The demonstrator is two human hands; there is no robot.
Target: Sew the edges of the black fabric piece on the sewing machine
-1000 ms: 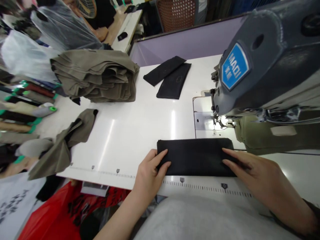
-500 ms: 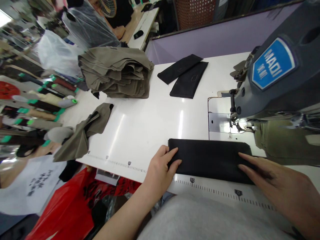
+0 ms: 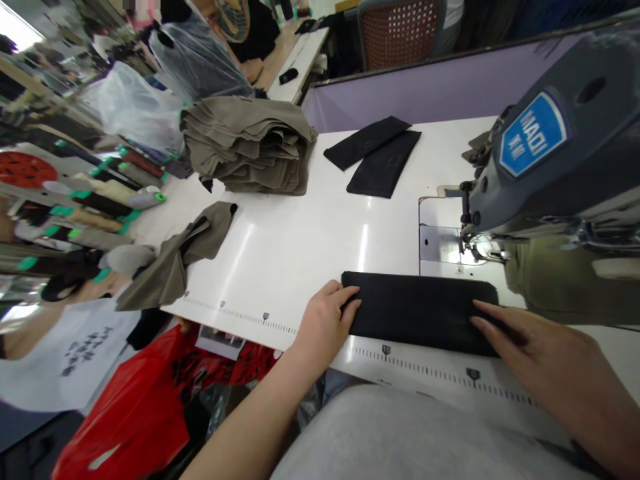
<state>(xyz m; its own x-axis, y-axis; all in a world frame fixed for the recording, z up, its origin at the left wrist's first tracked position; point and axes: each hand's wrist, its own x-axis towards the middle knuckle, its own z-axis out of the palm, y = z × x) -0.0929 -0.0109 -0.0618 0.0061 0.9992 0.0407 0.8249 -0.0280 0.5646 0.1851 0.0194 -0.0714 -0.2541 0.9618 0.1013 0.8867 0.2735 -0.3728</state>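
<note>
A flat black rectangular fabric piece (image 3: 420,310) lies on the white sewing table (image 3: 300,247), just in front of the sewing machine (image 3: 545,153). My left hand (image 3: 327,317) pinches its left end, thumb and fingers closed over the edge. At the opposite end, my right hand (image 3: 540,353) grips the piece between thumb and fingers; part of that edge is hidden by the hand. The needle and presser foot (image 3: 470,247) are just beyond the fabric's right part, apart from it.
Two black fabric pieces (image 3: 385,160) overlap farther back. A thick stack of olive cloth (image 3: 250,143) stands at the back left, with a loose olive piece (image 3: 185,253) nearer. Thread spools (image 3: 100,207) line the left side. Olive fabric (image 3: 560,280) lies under the machine arm.
The view has shifted slightly. Both hands stay on the ends of the black piece, which looks nearly unmoved on the table.
</note>
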